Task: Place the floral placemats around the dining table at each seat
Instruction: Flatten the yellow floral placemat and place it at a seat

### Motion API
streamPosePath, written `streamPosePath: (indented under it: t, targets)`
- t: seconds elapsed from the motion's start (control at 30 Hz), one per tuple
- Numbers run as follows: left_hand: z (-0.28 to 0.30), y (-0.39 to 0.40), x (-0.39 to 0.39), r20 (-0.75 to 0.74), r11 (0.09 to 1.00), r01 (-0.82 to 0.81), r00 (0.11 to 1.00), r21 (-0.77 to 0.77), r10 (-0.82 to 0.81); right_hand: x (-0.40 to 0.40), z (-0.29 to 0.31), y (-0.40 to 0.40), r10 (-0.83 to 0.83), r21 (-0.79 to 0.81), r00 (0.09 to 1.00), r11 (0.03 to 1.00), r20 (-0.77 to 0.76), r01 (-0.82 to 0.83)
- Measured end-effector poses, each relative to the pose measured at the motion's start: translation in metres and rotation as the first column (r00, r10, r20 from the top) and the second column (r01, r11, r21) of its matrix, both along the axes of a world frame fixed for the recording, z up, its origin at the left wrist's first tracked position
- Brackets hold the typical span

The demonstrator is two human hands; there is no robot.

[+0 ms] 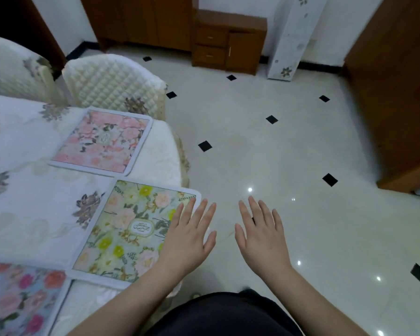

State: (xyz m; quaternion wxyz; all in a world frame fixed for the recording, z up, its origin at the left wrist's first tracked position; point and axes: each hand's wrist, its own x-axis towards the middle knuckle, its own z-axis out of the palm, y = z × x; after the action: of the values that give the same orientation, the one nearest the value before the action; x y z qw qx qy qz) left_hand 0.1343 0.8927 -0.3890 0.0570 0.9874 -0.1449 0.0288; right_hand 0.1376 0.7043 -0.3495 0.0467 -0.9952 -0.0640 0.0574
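Three floral placemats lie on the white-clothed dining table point(29, 146). A pink one point(102, 141) sits at the far side by a chair. A green and yellow one point(129, 229) lies at the table's right edge. A blue and pink one point(20, 297) shows at the bottom left, partly cut off. My left hand point(187, 236) is open with fingers spread, over the right edge of the green mat. My right hand point(260, 236) is open and empty, held over the floor to the right of the table.
Two quilted cream chairs point(112, 81) stand behind the table. The tiled floor point(289, 146) stretches to the right. A wooden cabinet with drawers point(228, 42) stands at the back wall, and brown wooden furniture point(398, 93) stands at the right.
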Motion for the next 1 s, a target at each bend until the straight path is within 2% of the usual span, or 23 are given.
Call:
streamPosePath:
  t: [0.17, 0.33, 0.57, 0.7, 1.0]
  targets:
    - [-0.002, 0.012, 0.011, -0.091, 0.987, -0.156, 0.984, -0.035, 0.152, 0.041, -0.008, 0.011, 0.135, 0.013, 0.991, 0.991, -0.025, -0.135]
    - [-0.002, 0.012, 0.028, -0.164, 0.933, -0.36, 0.92, 0.012, 0.357, 0.091, -0.018, 0.019, 0.322, 0.059, 0.946, 0.946, -0.041, -0.319]
    - [0.008, 0.005, 0.051, -0.18, 0.79, -0.609, 0.772, 0.066, 0.61, 0.167, -0.021, 0.035, 0.597, 0.09, 0.799, 0.801, -0.067, -0.591]
    - [0.01, -0.001, 0.051, -0.164, 0.714, -0.695, 0.697, 0.089, 0.698, 0.189, -0.017, 0.046, 0.692, 0.144, 0.721, 0.715, -0.015, -0.684]
    - [0.001, -0.01, 0.012, -0.208, 0.446, -0.894, 0.43, 0.036, 0.879, 0.2, -0.023, 0.084, 0.878, 0.125, 0.476, 0.478, -0.047, -0.869]
